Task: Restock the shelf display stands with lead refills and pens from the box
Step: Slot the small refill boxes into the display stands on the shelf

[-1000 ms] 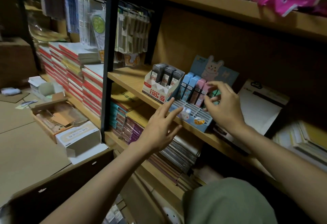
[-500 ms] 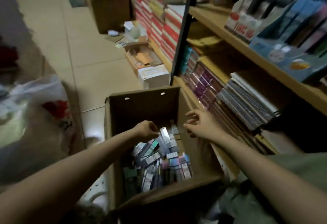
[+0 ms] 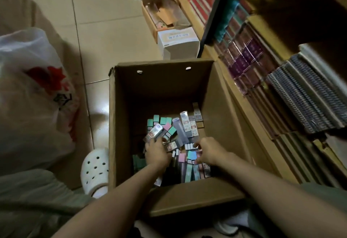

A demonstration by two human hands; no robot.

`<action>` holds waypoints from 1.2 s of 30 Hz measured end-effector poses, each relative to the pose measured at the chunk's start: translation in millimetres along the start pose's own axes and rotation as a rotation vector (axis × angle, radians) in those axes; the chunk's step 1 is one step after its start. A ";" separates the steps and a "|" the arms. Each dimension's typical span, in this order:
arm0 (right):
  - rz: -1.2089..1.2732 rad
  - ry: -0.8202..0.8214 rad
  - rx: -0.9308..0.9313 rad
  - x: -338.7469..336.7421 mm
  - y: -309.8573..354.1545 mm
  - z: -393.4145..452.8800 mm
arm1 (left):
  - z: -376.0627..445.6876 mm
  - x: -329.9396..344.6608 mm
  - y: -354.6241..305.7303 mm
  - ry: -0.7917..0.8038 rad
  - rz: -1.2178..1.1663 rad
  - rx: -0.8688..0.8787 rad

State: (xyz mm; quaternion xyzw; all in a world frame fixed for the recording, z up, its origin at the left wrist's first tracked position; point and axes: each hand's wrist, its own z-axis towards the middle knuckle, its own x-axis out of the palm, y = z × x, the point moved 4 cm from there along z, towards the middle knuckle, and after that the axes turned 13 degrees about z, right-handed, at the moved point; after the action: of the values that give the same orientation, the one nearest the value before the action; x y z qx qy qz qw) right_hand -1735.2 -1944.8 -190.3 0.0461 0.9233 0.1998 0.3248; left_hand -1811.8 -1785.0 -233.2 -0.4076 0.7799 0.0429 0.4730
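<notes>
Both hands are down inside the box (image 3: 159, 91), among loose refill packs (image 3: 187, 127) heaped on its floor toward the near wall. Left hand (image 3: 156, 154) curls round a clear pack (image 3: 155, 132); right hand (image 3: 210, 152) pinches small packs, fingers bent. Far half of the box floor lies bare; shelf (image 3: 242, 106) touches its right wall.
</notes>
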 end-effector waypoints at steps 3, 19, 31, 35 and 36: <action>-0.181 0.019 -0.021 14.1 -6.5 11.6 | 7.1 7.4 3.0 -0.038 0.068 0.021; 0.435 -0.204 0.110 13.5 -11.7 28.8 | 13.6 7.9 -1.6 -0.073 -0.278 -0.052; 1.081 -0.158 0.023 -0.9 25.0 18.6 | -9.3 -4.4 -11.9 0.438 -1.043 -0.266; 1.021 -0.212 -0.009 0.6 31.7 23.7 | -10.0 -5.7 -14.7 0.484 -1.077 -0.213; 1.017 -0.217 -0.008 -0.2 32.0 24.9 | -9.9 -5.5 -15.3 0.492 -1.101 -0.199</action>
State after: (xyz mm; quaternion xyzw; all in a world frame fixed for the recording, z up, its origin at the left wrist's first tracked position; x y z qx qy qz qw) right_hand -1721.1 -1907.1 -195.1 0.5081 0.7444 0.3300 0.2808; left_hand -1807.1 -1796.4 -218.7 -0.7910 0.5333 -0.2307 0.1916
